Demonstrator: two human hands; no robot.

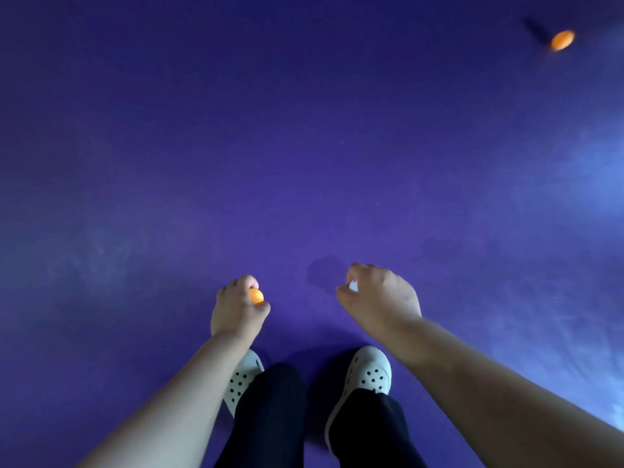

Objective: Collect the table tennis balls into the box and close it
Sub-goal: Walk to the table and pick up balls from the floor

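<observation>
Purple floor (304,146) filled the whole view under the person. Nearest stood two white clogs (369,373) below dark trousers (270,417). Above them, the left hand (236,309) pinched an orange ball (256,296), and the right hand (381,298) was curled around a white ball (353,285). Far away at the upper right lay another orange ball (562,40), blurred.
</observation>
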